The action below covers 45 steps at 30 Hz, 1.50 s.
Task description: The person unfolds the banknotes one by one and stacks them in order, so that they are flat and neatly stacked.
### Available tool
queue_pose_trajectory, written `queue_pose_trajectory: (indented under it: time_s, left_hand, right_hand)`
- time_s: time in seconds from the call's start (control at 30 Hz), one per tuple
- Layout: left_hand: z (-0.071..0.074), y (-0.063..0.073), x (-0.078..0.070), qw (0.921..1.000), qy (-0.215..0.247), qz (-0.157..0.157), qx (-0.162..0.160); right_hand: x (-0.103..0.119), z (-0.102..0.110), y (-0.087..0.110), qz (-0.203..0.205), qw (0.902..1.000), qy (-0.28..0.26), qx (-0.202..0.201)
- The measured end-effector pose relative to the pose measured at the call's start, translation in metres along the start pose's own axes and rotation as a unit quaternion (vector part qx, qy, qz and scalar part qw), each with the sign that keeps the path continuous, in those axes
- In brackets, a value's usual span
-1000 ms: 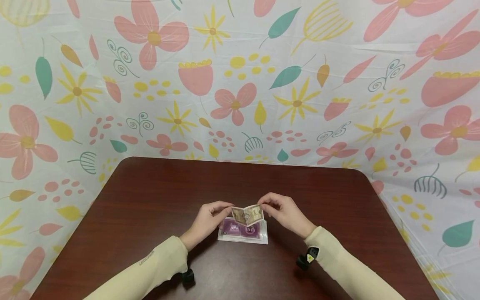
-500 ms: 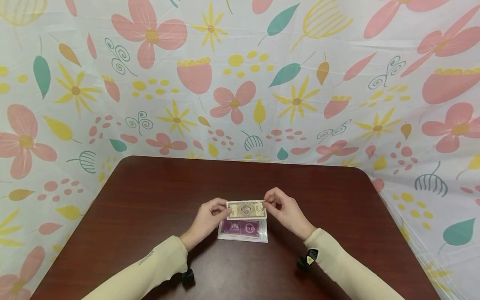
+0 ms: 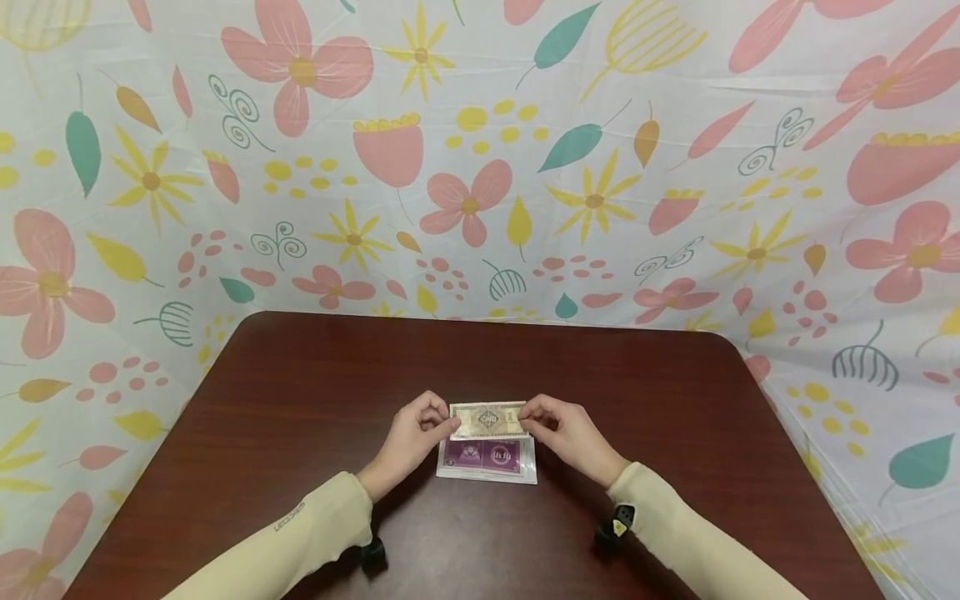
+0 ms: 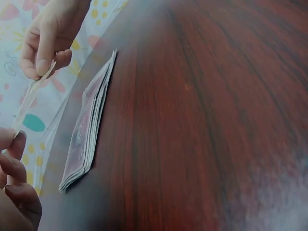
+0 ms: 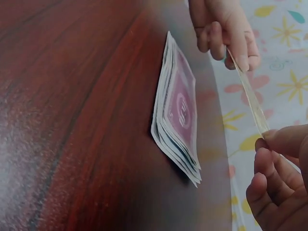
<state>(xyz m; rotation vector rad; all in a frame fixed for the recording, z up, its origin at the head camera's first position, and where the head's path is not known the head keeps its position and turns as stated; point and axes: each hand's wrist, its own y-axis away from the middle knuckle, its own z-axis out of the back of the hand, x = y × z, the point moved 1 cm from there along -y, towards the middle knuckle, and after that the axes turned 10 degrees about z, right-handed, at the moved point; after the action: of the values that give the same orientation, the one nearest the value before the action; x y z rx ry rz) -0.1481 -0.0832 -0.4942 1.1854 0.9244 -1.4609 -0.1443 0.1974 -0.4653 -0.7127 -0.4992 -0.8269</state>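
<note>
A small yellow-brown banknote (image 3: 487,421) is stretched flat between both hands, above the table. Its left end is pinched between the thumb and fingers of my left hand (image 3: 412,432). My right hand (image 3: 572,433) pinches the opposite end the same way. Just below the note, in the head view, lies a stack of banknotes (image 3: 487,477) with a purple note (image 3: 501,457) on top. In the right wrist view the held banknote (image 5: 251,98) appears nearly edge-on, apart from the layered stack (image 5: 180,113), whose white edges show several notes.
The dark reddish-brown wooden table (image 3: 337,367) has rounded far corners. Behind it hangs a white cloth (image 3: 480,275) printed with pink, yellow and green flowers and leaves. Both forearms wear cream sleeves (image 3: 300,533) with black wrist cameras (image 3: 615,525).
The banknote was creased in a V a second ago and is now pulled flat. My right hand rose slightly, then came down and shifted left a little. The stack has stayed in place.
</note>
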Motion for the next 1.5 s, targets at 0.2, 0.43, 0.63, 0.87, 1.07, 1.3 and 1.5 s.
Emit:
queue_pose_trajectory:
  time_s: [0.2,0.43,0.63,0.87,1.07,1.3,1.5]
  left_hand:
    - [0.003,0.002,-0.001,0.9970,-0.070,-0.030,0.015]
    - [0.003,0.005,0.002,0.9818,-0.180,-0.056,0.021]
    - [0.001,0.011,0.001,0.9592,-0.268,-0.087,0.025]
    - [0.001,0.017,0.002,0.9458,-0.311,-0.086,0.033]
    - [0.000,0.019,0.002,0.9391,-0.330,-0.084,0.043]
    - [-0.003,0.018,0.002,0.9119,-0.397,-0.097,0.038]
    - [-0.003,0.018,0.000,0.9035,-0.414,-0.110,0.024]
  right_hand:
    - [0.000,-0.003,0.003,-0.011,0.9996,0.011,0.022]
    - [0.001,-0.012,0.008,-0.005,0.9973,0.028,0.068]
    - [0.003,-0.021,0.011,-0.014,0.9950,0.040,0.090]
    - [0.010,-0.029,0.014,-0.018,0.9908,0.079,0.108]
    - [0.018,-0.032,0.013,-0.020,0.9874,0.106,0.115]
    - [0.022,-0.034,0.014,0.006,0.9815,0.155,0.111]
    - [0.023,-0.034,0.015,0.013,0.9790,0.177,0.100]
